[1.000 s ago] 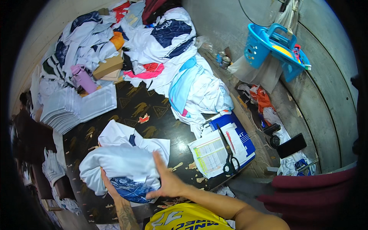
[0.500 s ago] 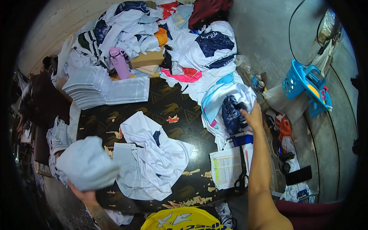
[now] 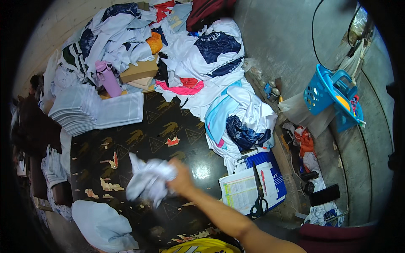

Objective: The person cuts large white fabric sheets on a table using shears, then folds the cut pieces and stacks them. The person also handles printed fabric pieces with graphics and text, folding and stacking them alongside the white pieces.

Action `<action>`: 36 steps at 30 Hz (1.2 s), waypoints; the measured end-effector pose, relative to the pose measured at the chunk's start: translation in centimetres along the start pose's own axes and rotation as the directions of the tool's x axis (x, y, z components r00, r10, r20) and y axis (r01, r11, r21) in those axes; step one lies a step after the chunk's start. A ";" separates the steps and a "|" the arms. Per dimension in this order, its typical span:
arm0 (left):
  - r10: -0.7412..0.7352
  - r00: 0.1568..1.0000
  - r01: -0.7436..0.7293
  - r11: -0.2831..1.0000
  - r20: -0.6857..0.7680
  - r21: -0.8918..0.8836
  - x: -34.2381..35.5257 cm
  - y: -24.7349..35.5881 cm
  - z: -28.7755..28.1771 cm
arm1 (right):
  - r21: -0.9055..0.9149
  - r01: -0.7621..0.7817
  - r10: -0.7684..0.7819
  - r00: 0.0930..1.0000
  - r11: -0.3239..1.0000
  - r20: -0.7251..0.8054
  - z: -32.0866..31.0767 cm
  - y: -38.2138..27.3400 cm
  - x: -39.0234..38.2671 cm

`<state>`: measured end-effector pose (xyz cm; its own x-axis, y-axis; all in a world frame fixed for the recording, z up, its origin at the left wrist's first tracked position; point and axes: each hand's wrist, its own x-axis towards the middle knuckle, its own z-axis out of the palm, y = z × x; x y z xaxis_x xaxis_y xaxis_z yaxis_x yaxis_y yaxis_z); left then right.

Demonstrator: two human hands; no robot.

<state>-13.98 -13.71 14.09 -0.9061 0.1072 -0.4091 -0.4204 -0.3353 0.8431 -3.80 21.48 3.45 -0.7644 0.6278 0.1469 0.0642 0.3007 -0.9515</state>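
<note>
Out over the middle of the dark table [image 3: 185, 147], my right hand [image 3: 180, 179] is closed on a bunched white garment [image 3: 149, 179], blurred by motion. Another white cloth [image 3: 103, 225] is at the lower left, by the table's near edge. My left hand does not show; the cloth may hide it. A neat stack of folded white cloths [image 3: 74, 111] stands on the far left of the table. To the right lies a heap of white, light blue and navy garments [image 3: 247, 122].
Black scissors [image 3: 258, 196] and a red pen rest on a printed sheet [image 3: 238, 189] over a blue folder. Behind stand a pink bottle [image 3: 107, 78], a cardboard box [image 3: 138, 71] and a big garment pile [image 3: 215, 50]. A blue plastic basket [image 3: 316, 95] hangs at the right.
My right hand has left the right-hand heap and lifted the white garment off the table. The white cloth at left has moved lower, and my left hand has gone from sight.
</note>
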 end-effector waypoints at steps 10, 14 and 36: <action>-0.091 0.902 0.151 0.982 0.423 -0.110 -2.5 -2.3 13.8 | -0.756 -0.129 -0.159 0.942 0.641 -0.296 -28.7 -11.3 8.7; -0.252 0.766 0.382 0.919 0.592 -0.102 -3.0 -7.4 21.9 | 0.002 0.285 -0.254 0.851 0.958 0.459 -13.2 -12.7 0.1; 0.369 0.015 -0.941 -0.310 0.929 0.138 26.4 -23.6 62.4 | -0.921 0.110 -0.360 0.932 0.373 -0.035 -36.5 12.7 19.4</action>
<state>-30.95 55.47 5.15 -0.2118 0.7477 0.6293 0.9763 0.1322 0.1716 5.64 63.70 4.10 -0.7135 0.5016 0.4891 0.5311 0.8426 -0.0895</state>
